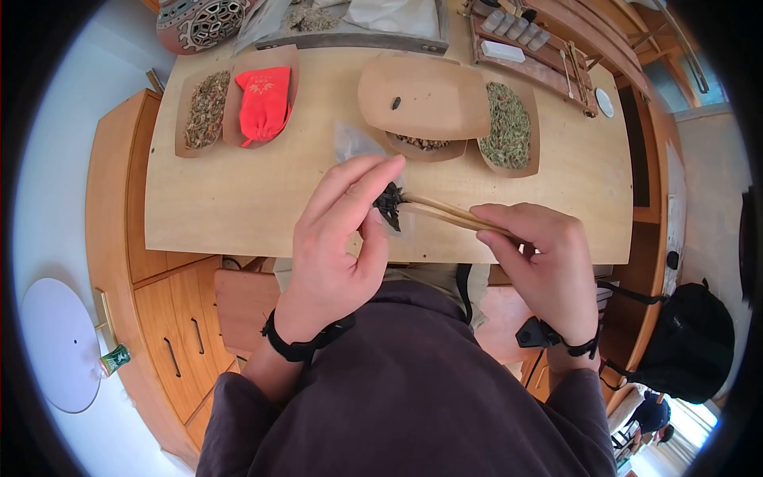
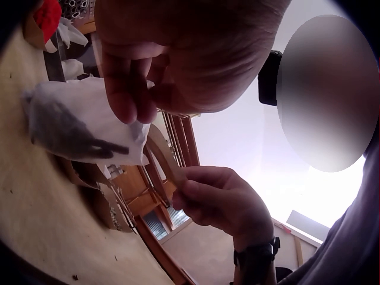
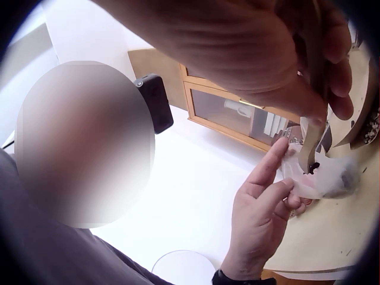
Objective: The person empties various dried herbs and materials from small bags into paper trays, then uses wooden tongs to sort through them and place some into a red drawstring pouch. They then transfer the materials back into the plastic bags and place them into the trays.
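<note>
My left hand [image 1: 342, 226] holds a translucent white bag [image 2: 98, 116] by its mouth, between thumb and fingers. Dark dried strips [image 1: 389, 207] show at the bag's opening, and more show through its side in the left wrist view. Wooden tongs [image 1: 445, 213] are pinched between the thumb and fingers of my right hand [image 1: 548, 246]. Their tips reach into the bag's mouth, right at the dark strips. Behind the bag, a brown paper tray [image 1: 429, 83] with one dark piece [image 1: 396, 102] on it overlaps another paper tray [image 1: 453, 151] of brownish bits.
Dried green leaves [image 1: 507, 127] fill a paper tray at right. On the left lie a red drawstring pouch [image 1: 264, 99] and mixed dried herbs [image 1: 207, 111], each in a paper tray. A grey-framed tray [image 1: 358, 43] and a wooden rack with small jars [image 1: 517, 30] stand behind.
</note>
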A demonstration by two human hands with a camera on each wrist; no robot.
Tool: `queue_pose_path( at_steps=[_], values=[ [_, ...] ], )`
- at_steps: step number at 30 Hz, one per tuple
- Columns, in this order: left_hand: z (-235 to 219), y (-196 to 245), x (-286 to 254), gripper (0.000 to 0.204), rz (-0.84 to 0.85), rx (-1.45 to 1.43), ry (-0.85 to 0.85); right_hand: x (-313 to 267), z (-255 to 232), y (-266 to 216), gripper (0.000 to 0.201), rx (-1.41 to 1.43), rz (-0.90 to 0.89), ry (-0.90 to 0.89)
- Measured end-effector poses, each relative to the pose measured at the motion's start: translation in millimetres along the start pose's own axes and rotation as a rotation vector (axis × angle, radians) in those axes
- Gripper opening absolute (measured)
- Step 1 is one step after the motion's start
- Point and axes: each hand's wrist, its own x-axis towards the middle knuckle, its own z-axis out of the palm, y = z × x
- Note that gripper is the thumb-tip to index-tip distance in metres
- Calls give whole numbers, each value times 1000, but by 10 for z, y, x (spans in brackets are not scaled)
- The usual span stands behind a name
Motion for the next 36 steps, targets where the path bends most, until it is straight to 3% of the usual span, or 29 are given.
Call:
queue_pose_path(
  at_steps=[8, 11, 12, 15, 19, 22, 25, 36],
  values=[
    [14, 11, -4, 57, 26, 10, 15, -11, -54, -77, 23, 42, 29, 14],
    [8, 12, -18, 58, 6, -1, 15, 4, -183, -25, 25, 143, 99, 114],
    [14, 11, -24, 58, 7, -3, 12, 59, -209, 13, 26, 60, 98, 184],
    [35, 16, -40, 58, 4, -20, -7, 365, -128, 245, 26, -49, -42, 273],
    [34, 31, -45, 56, -5, -25, -24, 777, 86, 373, 26, -234, -51, 123],
    [2, 27, -53, 57, 4, -10, -9, 965, 269, 505, 26, -247, -139, 201],
    [-21, 11, -68, 55, -8, -4, -2, 1078, 321, 438, 20, -262, -51, 137],
    [-57, -48, -42, 54, -24, -33, -6, 1160, 446, 424, 17, -436, -153, 186]
  ],
)
